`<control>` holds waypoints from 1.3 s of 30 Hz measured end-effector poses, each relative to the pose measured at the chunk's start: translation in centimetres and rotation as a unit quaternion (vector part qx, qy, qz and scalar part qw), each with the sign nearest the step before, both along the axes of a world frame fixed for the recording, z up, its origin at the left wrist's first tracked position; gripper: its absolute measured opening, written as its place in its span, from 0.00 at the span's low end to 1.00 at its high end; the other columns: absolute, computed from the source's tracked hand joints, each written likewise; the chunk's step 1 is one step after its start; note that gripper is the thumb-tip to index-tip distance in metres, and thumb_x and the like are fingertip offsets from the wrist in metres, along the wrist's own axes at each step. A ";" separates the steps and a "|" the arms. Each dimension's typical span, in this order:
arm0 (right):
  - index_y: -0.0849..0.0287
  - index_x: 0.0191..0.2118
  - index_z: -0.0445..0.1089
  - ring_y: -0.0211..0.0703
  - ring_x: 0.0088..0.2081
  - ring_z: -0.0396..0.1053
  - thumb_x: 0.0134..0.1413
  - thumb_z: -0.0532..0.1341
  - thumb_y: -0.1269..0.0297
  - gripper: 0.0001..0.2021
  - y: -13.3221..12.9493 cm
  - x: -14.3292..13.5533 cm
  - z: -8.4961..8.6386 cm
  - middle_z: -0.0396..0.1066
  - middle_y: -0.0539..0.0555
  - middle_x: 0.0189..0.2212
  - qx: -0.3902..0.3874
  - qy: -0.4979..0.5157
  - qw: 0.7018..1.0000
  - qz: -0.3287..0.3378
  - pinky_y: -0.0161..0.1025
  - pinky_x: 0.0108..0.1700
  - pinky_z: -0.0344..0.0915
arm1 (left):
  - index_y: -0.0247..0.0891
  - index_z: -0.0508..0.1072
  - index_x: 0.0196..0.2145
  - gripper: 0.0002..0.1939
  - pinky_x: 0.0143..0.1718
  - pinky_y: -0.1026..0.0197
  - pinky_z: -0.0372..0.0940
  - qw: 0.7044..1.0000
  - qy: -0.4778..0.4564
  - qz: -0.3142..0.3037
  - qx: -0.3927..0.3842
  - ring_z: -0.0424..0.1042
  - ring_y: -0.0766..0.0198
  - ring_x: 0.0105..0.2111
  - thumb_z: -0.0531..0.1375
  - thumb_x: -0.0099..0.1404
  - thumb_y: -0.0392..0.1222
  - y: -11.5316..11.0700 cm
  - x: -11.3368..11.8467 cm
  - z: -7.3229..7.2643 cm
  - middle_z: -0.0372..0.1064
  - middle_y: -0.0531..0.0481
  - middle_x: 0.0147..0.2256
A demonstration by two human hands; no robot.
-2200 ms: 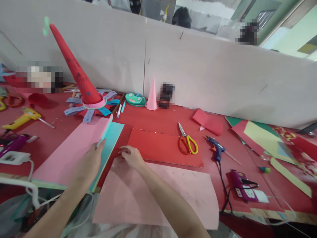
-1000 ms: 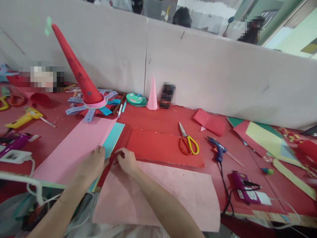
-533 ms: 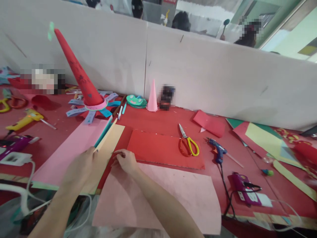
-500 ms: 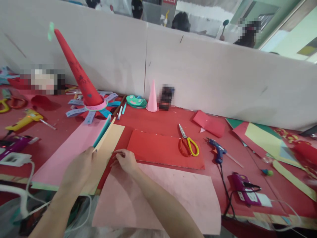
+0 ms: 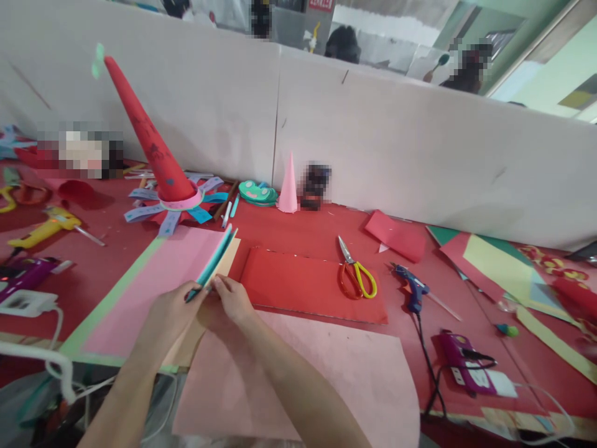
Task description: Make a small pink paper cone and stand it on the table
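On the left of the table lies a stack of coloured paper, with a pink sheet (image 5: 153, 280) over green. My left hand (image 5: 175, 314) is closed on the raised edge of the sheets, where a teal sheet (image 5: 215, 261) shows. Close beside it my right hand (image 5: 234, 300) pinches at the edge of the cream paper (image 5: 229, 254); its fingertips partly hide the contact. A large pale pink sheet (image 5: 298, 373) lies beneath my right forearm. Just beyond it are a flat red board (image 5: 289, 280) and scissors (image 5: 357, 274) with red and yellow handles.
A tall red cone hat (image 5: 156, 143) with blue strips stands at the back left, near a small pink cone (image 5: 288, 186). A yellow glue gun (image 5: 58, 224) lies left, a blue glue gun (image 5: 411, 289) right, with cords. A white partition (image 5: 396, 137) borders the back.
My left hand has moved right with the raised paper edges, meeting my right hand. The right fingers, apart from the paper before, now pinch at its edge. More green shows at the left.
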State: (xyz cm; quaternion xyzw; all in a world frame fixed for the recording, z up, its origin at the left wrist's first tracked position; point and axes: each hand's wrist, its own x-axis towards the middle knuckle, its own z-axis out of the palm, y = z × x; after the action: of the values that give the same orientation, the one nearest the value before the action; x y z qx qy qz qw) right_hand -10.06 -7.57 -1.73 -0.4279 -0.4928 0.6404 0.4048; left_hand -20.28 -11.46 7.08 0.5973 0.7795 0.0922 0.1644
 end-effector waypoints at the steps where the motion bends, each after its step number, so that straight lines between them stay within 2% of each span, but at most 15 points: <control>1: 0.58 0.45 0.71 0.40 0.46 0.71 0.60 0.51 0.60 0.15 0.0 0.2 0.0 0.75 0.53 0.42 0.013 -0.007 1.000 0.001 0.39 0.50 0.65 | 0.41 0.67 0.31 0.12 0.28 0.63 0.57 1.000 -0.021 0.004 -0.006 0.69 0.60 0.27 0.50 0.59 0.50 0.1 -0.1 -0.4 0.69 0.49 0.27; 6: 0.55 0.46 0.72 0.41 0.48 0.69 0.58 0.51 0.65 0.15 -0.2 0.6 0.4 0.74 0.50 0.44 0.036 0.030 0.999 0.012 0.39 0.52 0.63 | 0.41 0.70 0.32 0.18 0.33 0.62 0.63 0.994 -0.101 -0.007 0.033 0.71 0.58 0.33 0.53 0.52 0.57 0.4 -1.3 -2.2 0.72 0.50 0.32; 12: 0.57 0.39 0.73 0.41 0.40 0.71 0.56 0.50 0.67 0.14 -0.2 0.7 0.5 0.75 0.50 0.37 0.018 0.034 0.999 0.011 0.38 0.47 0.65 | 0.41 0.69 0.31 0.20 0.37 0.59 0.65 0.989 -0.134 -0.020 0.056 0.72 0.55 0.37 0.53 0.49 0.59 0.5 -1.9 -2.9 0.73 0.47 0.35; 14: 0.58 0.36 0.72 0.40 0.37 0.71 0.58 0.49 0.65 0.14 -0.2 0.7 0.6 0.74 0.50 0.33 0.011 0.017 1.000 -0.001 0.37 0.43 0.66 | 0.41 0.68 0.30 0.18 0.36 0.60 0.66 0.989 -0.135 -0.011 0.056 0.72 0.55 0.36 0.53 0.50 0.58 0.4 -1.7 -2.7 0.73 0.48 0.34; 17: 0.58 0.29 0.68 0.39 0.30 0.68 0.60 0.48 0.59 0.16 -0.6 0.6 1.3 0.70 0.50 0.25 -0.013 -0.067 0.996 -0.050 0.35 0.34 0.65 | 0.42 0.66 0.28 0.13 0.31 0.62 0.64 0.993 -0.114 0.009 0.039 0.72 0.58 0.31 0.50 0.54 0.53 0.1 -1.1 -1.8 0.71 0.50 0.29; 20: 0.58 0.31 0.66 0.38 0.27 0.65 0.56 0.54 0.58 0.10 -1.2 0.6 2.2 0.68 0.50 0.24 -0.039 -0.149 0.984 -0.085 0.33 0.28 0.61 | 0.42 0.62 0.26 0.11 0.27 0.64 0.59 0.997 -0.063 0.017 0.032 0.69 0.61 0.25 0.48 0.59 0.49 -0.4 -0.6 -1.0 0.67 0.52 0.23; 22: 0.57 0.33 0.65 0.38 0.27 0.66 0.52 0.59 0.62 0.06 -1.5 0.5 2.5 0.69 0.51 0.26 -0.050 -0.185 0.977 -0.089 0.33 0.28 0.61 | 0.41 0.60 0.26 0.10 0.26 0.64 0.57 0.999 -0.026 0.019 0.037 0.67 0.62 0.24 0.47 0.61 0.46 -0.7 -0.3 -0.6 0.65 0.52 0.23; 25: 0.57 0.31 0.64 0.39 0.27 0.67 0.51 0.60 0.65 0.03 -1.6 0.4 2.5 0.70 0.52 0.27 -0.048 -0.234 0.967 -0.082 0.34 0.28 0.60 | 0.41 0.60 0.28 0.08 0.27 0.63 0.54 0.998 0.017 0.009 0.056 0.68 0.60 0.27 0.46 0.63 0.44 -1.1 0.1 -0.4 0.67 0.49 0.27; 30: 0.56 0.26 0.63 0.40 0.25 0.65 0.53 0.59 0.65 0.07 -1.7 0.4 2.9 0.69 0.52 0.23 -0.038 -0.267 0.960 -0.081 0.34 0.26 0.58 | 0.40 0.61 0.31 0.10 0.26 0.61 0.52 0.996 0.077 0.000 0.049 0.69 0.59 0.28 0.44 0.66 0.42 -1.6 0.7 0.1 0.69 0.45 0.33; 34: 0.57 0.25 0.66 0.43 0.27 0.68 0.56 0.57 0.65 0.09 -1.5 0.6 3.5 0.71 0.56 0.25 -0.031 -0.288 0.954 -0.070 0.36 0.27 0.59 | 0.39 0.63 0.33 0.12 0.25 0.60 0.50 0.991 0.122 -0.002 0.049 0.68 0.59 0.26 0.43 0.67 0.42 -1.5 1.1 1.0 0.70 0.44 0.35; 39: 0.60 0.27 0.70 0.50 0.28 0.71 0.60 0.51 0.65 0.15 -1.2 1.1 3.8 0.72 0.62 0.24 0.018 -0.400 0.916 -0.024 0.41 0.30 0.61 | 0.38 0.63 0.33 0.11 0.24 0.60 0.50 0.989 0.134 -0.006 0.063 0.69 0.58 0.27 0.43 0.67 0.41 -1.3 1.0 1.1 0.69 0.44 0.34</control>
State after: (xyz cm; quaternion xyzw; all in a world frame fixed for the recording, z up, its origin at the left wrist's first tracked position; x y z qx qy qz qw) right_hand -8.92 -8.78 2.09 -0.6528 -0.6145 0.3968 0.1969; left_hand -19.24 -12.76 8.15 0.6182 0.7836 0.0590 0.0207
